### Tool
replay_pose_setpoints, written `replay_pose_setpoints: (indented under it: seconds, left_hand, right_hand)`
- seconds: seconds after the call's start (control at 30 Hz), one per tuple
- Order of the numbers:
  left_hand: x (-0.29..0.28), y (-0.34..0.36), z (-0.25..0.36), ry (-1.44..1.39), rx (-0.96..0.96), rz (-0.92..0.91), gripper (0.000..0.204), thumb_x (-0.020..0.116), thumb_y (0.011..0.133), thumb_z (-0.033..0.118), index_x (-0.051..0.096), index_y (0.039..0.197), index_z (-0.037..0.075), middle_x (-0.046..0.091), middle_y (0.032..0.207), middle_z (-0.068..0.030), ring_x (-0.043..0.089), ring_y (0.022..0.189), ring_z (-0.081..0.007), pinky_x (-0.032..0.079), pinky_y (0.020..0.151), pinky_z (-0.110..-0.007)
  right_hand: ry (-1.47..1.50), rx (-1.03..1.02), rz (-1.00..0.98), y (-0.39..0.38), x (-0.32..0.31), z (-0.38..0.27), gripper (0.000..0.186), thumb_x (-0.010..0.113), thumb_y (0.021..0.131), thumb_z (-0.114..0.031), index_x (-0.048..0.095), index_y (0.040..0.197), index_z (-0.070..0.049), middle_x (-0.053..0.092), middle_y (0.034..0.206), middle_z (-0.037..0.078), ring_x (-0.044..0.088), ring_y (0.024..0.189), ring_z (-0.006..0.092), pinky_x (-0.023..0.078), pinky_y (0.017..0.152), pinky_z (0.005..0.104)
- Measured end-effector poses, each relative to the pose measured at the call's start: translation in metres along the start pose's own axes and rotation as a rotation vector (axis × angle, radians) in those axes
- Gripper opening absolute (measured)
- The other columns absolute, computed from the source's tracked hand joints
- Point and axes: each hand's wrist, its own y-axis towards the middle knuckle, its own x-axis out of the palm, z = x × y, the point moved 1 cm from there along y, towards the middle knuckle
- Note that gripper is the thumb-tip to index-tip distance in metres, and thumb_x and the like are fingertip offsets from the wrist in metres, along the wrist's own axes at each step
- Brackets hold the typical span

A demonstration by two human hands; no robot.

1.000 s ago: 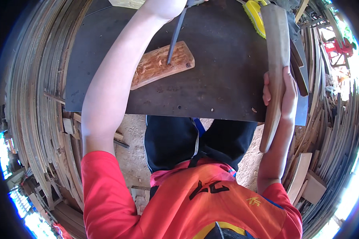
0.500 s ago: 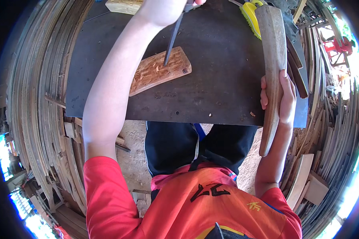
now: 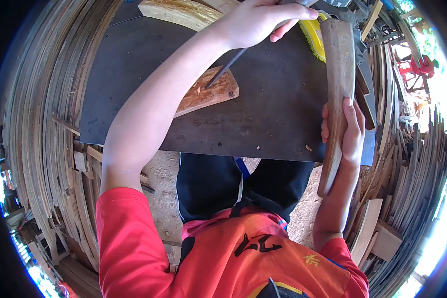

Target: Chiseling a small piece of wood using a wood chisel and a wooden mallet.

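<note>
My left hand [image 3: 256,22] is closed around the upper part of a chisel [image 3: 227,68], near the far edge of the table. Its dark, narrow blade slants down to the left, and the tip meets the gouged face of a reddish-brown wood block [image 3: 211,94]. My left forearm hides part of this block. On the right, my right hand [image 3: 352,134] grips a long, slightly curved wooden club [image 3: 338,74] around its narrower near half. The thick end points away from me, over the table, apart from the chisel.
The dark table [image 3: 278,109] has a few wood chips on it. A pale length of wood [image 3: 179,13] lies at the far edge. Beyond the club are a yellow brush [image 3: 313,37] and dark strips [image 3: 365,94]. Stacked boards [image 3: 49,99] line both sides.
My left hand has swung right, tilting the chisel lower while its tip stays on the block. The club remains in my right hand, shifted slightly. More of the far pale wood shows.
</note>
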Motion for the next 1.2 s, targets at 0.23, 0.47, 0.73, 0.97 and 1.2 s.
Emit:
replay_pose_setpoints:
  seconds: [0.23, 0.47, 0.73, 0.97, 1.2]
  left_hand:
    - [0.017, -0.003, 0.012, 0.07, -0.054, 0.018, 0.036, 0.059, 0.105, 0.031, 0.058, 0.13, 0.005, 0.046, 0.065, 0.0039, 0.042, 0.053, -0.0066, 0.033, 0.05, -0.026]
    - [0.032, -0.013, 0.018, 0.244, -0.116, -0.007, 0.041, 0.064, 0.1, 0.045, 0.065, 0.114, 0.006, 0.045, 0.064, 0.0044, 0.043, 0.056, -0.0064, 0.033, 0.052, -0.028]
    - [0.033, -0.019, 0.019, 0.353, -0.155, -0.043, 0.048, 0.067, 0.096, 0.054, 0.071, 0.106, 0.007, 0.043, 0.062, 0.0044, 0.042, 0.056, -0.0073, 0.032, 0.053, -0.029]
    - [0.027, -0.014, 0.012, 0.274, -0.171, -0.244, 0.04, 0.06, 0.107, 0.035, 0.059, 0.138, 0.01, 0.043, 0.076, 0.0074, 0.037, 0.064, -0.0034, 0.031, 0.056, -0.024]
    - [0.036, -0.022, 0.016, 0.468, -0.27, -0.091, 0.051, 0.063, 0.101, 0.046, 0.064, 0.137, 0.01, 0.037, 0.059, 0.0057, 0.037, 0.051, -0.0051, 0.028, 0.052, -0.026]
  right_hand:
    - [0.195, -0.292, 0.161, 0.005, -0.018, -0.064, 0.045, 0.046, 0.109, -0.038, 0.059, 0.108, 0.005, 0.061, 0.08, 0.016, 0.054, 0.047, 0.0181, 0.039, 0.042, 0.0274]
    - [-0.274, -0.264, 0.22, 0.008, -0.029, -0.09, 0.05, 0.045, 0.108, -0.045, 0.06, 0.104, 0.002, 0.059, 0.071, 0.009, 0.049, 0.044, 0.0123, 0.038, 0.04, 0.027]
    - [-0.29, -0.204, 0.015, -0.003, -0.033, -0.076, 0.047, 0.049, 0.108, -0.043, 0.059, 0.114, 0.003, 0.061, 0.077, 0.012, 0.051, 0.047, 0.0143, 0.038, 0.041, 0.0266]
    - [-0.339, -0.121, -0.07, -0.012, -0.022, -0.067, 0.05, 0.049, 0.107, -0.044, 0.061, 0.105, 0.004, 0.059, 0.075, 0.011, 0.051, 0.045, 0.0136, 0.037, 0.04, 0.0278]
    - [-0.283, -0.2, 0.075, -0.016, -0.05, -0.044, 0.046, 0.051, 0.107, -0.043, 0.061, 0.111, 0.002, 0.06, 0.074, 0.011, 0.053, 0.047, 0.0124, 0.039, 0.041, 0.0276]
